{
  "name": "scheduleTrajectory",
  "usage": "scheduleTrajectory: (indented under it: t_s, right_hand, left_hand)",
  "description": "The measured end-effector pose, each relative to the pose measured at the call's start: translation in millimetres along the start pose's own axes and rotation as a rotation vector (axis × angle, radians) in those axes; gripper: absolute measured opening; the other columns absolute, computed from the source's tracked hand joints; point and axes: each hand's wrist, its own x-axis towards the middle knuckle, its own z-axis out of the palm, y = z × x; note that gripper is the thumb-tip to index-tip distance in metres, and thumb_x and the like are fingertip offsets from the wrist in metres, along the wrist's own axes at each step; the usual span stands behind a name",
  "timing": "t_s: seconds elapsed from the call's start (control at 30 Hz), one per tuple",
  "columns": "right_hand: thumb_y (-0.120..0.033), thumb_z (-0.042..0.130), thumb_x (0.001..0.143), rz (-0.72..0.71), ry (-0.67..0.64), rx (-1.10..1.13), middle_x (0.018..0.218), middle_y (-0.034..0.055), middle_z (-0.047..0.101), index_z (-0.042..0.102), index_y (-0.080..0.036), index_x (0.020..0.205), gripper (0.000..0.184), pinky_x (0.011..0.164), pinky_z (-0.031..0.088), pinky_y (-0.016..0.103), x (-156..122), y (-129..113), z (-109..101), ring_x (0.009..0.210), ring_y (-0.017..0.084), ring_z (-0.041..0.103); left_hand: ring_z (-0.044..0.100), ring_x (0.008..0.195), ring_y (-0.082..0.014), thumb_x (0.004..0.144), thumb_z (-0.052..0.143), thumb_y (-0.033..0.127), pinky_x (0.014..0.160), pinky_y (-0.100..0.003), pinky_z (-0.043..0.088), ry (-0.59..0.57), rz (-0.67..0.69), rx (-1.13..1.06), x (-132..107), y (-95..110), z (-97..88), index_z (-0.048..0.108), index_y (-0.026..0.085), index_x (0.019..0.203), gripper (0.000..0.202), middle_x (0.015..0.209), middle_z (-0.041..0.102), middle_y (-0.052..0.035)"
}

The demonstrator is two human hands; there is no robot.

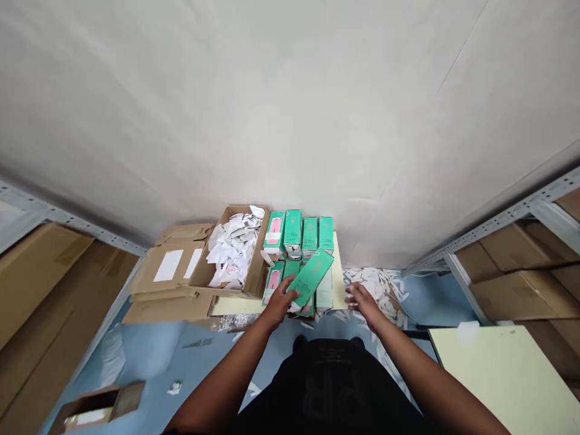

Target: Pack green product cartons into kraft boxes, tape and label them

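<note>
My left hand [283, 300] grips the lower end of a green box [312, 275], which slants up to the right above other boxes. My right hand [361, 299] is off the right edge of the pale yellow table [339, 266], fingers apart with nothing in them. Behind the held box stands a row of green boxes [310, 232]. The leftmost carton [273, 232] shows a pink picture on its face. More green boxes lie under and around the held one, partly hidden by it.
Left of the boxes, an open cardboard carton [265, 238] holds crumpled paper [235, 251]. Flattened cardboard [170, 266] lies farther left. Paper scraps [376, 287] litter the blue floor. Shelves with brown cartons [521, 293] flank both sides, and another pale yellow table [502, 374] stands at right.
</note>
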Motion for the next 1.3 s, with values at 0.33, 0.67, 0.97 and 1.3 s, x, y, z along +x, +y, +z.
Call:
scheduleTrajectory:
  t_s: [0.33, 0.67, 0.97, 1.3]
  right_hand:
    - [-0.041, 0.064, 0.094, 0.110, 0.203, 0.614, 0.085, 0.0028, 0.075, 0.063, -0.021, 0.113, 0.027, 0.075, 0.065, 0.036, -46.6, -23.6, 25.1, 0.071, 0.018, 0.072]
    - [-0.049, 0.057, 0.096, 0.067, 0.427, 0.954, 0.083, 0.0032, 0.077, 0.065, -0.021, 0.104, 0.030, 0.072, 0.064, 0.033, -125.9, 23.3, -74.1, 0.070, 0.019, 0.073]
    - [-0.054, 0.050, 0.095, -0.013, 0.534, 1.009, 0.082, 0.0047, 0.077, 0.066, -0.022, 0.099, 0.036, 0.072, 0.062, 0.032, -223.9, 75.8, -210.9, 0.074, 0.021, 0.073]
    - [-0.069, 0.047, 0.092, 0.096, 0.563, 1.047, 0.071, 0.0037, 0.070, 0.064, -0.022, 0.087, 0.050, 0.058, 0.053, 0.027, -281.3, 123.1, -316.3, 0.060, 0.018, 0.063]
  left_hand:
    - [0.067, 0.106, -0.0312, 0.094, 0.044, 0.067, 0.094, -0.044, 0.054, -0.471, 0.098, -0.006, 14.8, 16.9, 38.7, 0.072, 0.016, 0.123, 0.065, 0.104, 0.077, -0.0115]
    - [0.057, 0.130, -0.0349, 0.083, 0.069, 0.066, 0.110, -0.045, 0.046, -0.900, 0.372, 0.051, -28.1, 64.4, 152.7, 0.045, 0.016, 0.151, 0.088, 0.140, 0.062, -0.0155]
    - [0.062, 0.122, -0.0268, 0.093, 0.064, 0.047, 0.102, -0.038, 0.051, -1.063, 0.378, 0.150, -93.0, 55.1, 318.2, 0.050, 0.021, 0.141, 0.056, 0.136, 0.063, -0.0128]
    - [0.067, 0.100, -0.0217, 0.089, 0.066, 0.042, 0.090, -0.031, 0.052, -1.015, 0.394, 0.377, -132.5, 42.8, 458.9, 0.059, 0.021, 0.118, 0.036, 0.111, 0.071, -0.0066]
